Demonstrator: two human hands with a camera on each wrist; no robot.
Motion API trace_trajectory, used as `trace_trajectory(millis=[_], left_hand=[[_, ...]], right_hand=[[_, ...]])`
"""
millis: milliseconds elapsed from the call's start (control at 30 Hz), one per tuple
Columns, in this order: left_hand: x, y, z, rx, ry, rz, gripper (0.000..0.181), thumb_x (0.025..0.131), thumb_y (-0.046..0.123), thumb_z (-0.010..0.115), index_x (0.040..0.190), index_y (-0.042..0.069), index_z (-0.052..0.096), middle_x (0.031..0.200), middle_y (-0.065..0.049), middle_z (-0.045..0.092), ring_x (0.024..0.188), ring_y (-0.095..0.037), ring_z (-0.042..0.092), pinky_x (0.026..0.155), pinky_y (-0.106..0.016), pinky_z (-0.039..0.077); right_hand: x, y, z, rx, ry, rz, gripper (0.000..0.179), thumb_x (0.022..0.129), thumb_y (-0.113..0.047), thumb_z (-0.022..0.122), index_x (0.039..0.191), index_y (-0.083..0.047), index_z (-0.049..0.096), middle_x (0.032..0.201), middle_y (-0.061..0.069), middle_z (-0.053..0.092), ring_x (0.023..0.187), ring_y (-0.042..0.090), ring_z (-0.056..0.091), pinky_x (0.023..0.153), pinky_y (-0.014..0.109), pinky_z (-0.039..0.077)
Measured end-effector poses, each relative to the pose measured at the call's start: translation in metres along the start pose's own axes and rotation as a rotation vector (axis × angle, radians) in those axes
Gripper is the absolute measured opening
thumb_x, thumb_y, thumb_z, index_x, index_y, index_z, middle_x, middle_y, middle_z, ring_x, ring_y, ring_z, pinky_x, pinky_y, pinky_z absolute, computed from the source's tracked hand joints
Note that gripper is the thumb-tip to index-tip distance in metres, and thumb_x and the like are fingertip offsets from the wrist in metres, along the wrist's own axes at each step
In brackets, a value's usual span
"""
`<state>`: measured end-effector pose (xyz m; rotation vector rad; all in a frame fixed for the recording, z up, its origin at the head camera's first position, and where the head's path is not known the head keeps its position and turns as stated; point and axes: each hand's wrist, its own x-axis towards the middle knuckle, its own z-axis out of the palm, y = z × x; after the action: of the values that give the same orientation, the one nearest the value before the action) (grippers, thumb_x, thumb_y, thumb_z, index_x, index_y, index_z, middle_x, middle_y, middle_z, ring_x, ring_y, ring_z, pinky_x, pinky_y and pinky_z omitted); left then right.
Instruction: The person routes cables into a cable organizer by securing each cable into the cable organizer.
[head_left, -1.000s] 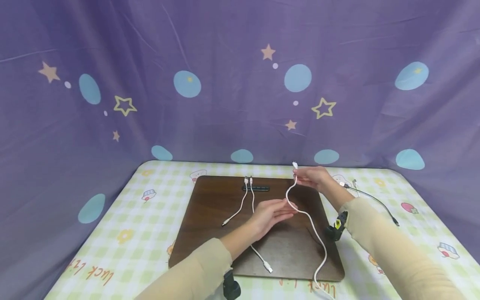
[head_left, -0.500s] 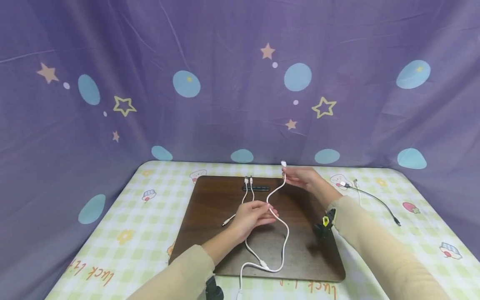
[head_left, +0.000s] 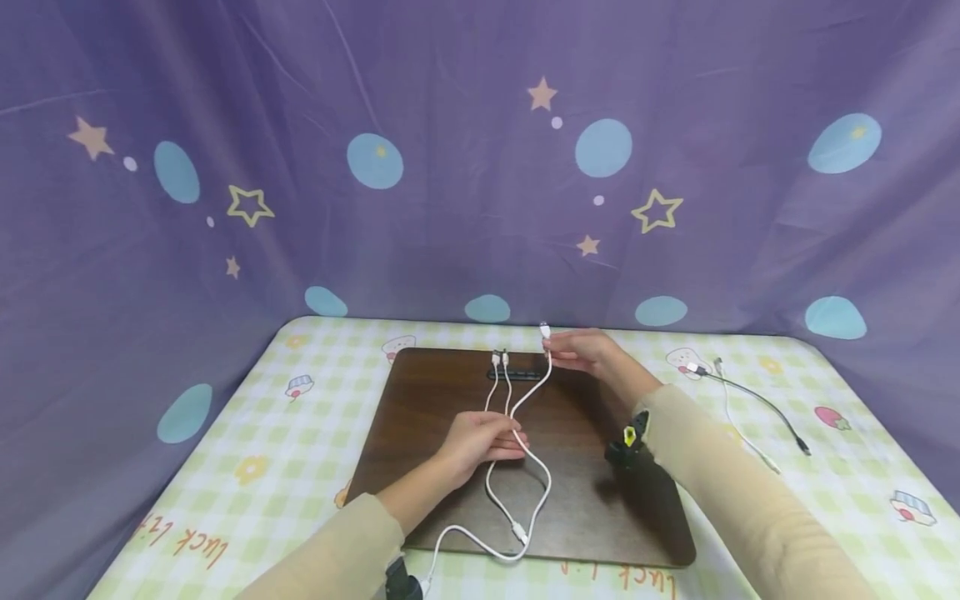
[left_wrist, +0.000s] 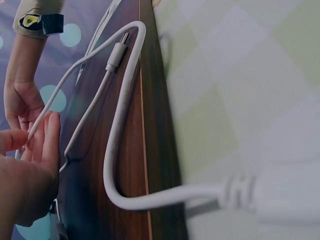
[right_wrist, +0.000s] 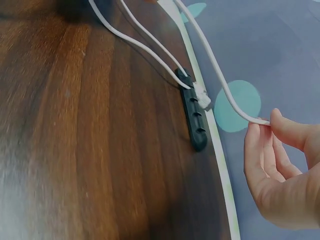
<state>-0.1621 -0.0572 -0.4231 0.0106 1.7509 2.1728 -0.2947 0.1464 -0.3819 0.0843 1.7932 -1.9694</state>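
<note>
My right hand pinches a white USB cable just below its plug, which points up past the board's far edge. Lower down the same cable, my left hand pinches it between thumb and fingers. From there it loops over the board's front edge. A dark cable holder with slots lies near the far edge of the brown board. Two other white cables sit in its upper slots in the right wrist view, while its lower slots hold nothing. One of their free ends shows in the left wrist view.
To the right of the board, a black cable and a thin white cable lie on the checked tablecloth. A purple curtain stands behind the table.
Both hands have moved left with the white cable, the right one coming near the cable holder. The cable's lower part has swung left and now loops over the board's front.
</note>
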Motion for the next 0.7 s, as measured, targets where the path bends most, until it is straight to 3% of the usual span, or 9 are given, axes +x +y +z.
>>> trace_trajectory(millis=[200,300,433,567,700], left_hand=[[-0.002,0.000,-0.008,-0.003,0.091,0.007,0.031,0.090,-0.002,0.054,0.112,-0.024,0.055,0.086,-0.019,0.073,0.070,-0.011,0.070,0.074,-0.031,0.062],[-0.004,-0.001,-0.011,0.009,0.121,-0.006,0.030,0.090,-0.003,0.056,0.113,-0.022,0.057,0.083,-0.016,0.074,0.068,-0.010,0.070,0.072,-0.029,0.062],[-0.008,-0.001,-0.012,0.048,0.113,-0.035,0.028,0.089,-0.003,0.059,0.110,-0.022,0.059,0.077,-0.011,0.073,0.066,-0.010,0.069,0.072,-0.030,0.062],[-0.010,0.002,-0.009,0.110,0.073,-0.058,0.027,0.089,-0.003,0.060,0.109,-0.021,0.060,0.084,-0.023,0.073,0.066,-0.012,0.070,0.072,-0.032,0.062],[-0.010,0.003,-0.005,0.155,0.052,-0.079,0.025,0.089,-0.005,0.060,0.109,-0.021,0.060,0.095,-0.033,0.069,0.068,-0.013,0.070,0.072,-0.034,0.062]], right_hand=[[0.011,0.005,0.008,-0.014,0.000,0.004,0.009,0.094,0.003,0.053,0.102,0.000,0.053,0.069,-0.006,0.067,0.067,0.004,0.066,0.066,0.018,0.059],[0.015,0.008,0.012,0.011,0.016,-0.004,0.010,0.092,0.007,0.053,0.102,0.004,0.054,0.068,-0.003,0.068,0.065,0.007,0.067,0.065,0.020,0.060],[0.021,0.012,0.016,0.040,0.044,-0.044,0.020,0.089,0.012,0.054,0.110,0.013,0.053,0.067,0.001,0.067,0.064,0.010,0.068,0.067,0.023,0.061],[0.028,0.015,0.023,0.043,0.077,-0.114,0.032,0.087,0.015,0.056,0.118,0.021,0.050,0.065,0.002,0.067,0.062,0.011,0.068,0.067,0.025,0.062],[0.037,0.020,0.030,0.019,0.105,-0.157,0.031,0.084,0.016,0.059,0.114,0.023,0.052,0.063,0.002,0.067,0.060,0.011,0.068,0.066,0.027,0.062]])
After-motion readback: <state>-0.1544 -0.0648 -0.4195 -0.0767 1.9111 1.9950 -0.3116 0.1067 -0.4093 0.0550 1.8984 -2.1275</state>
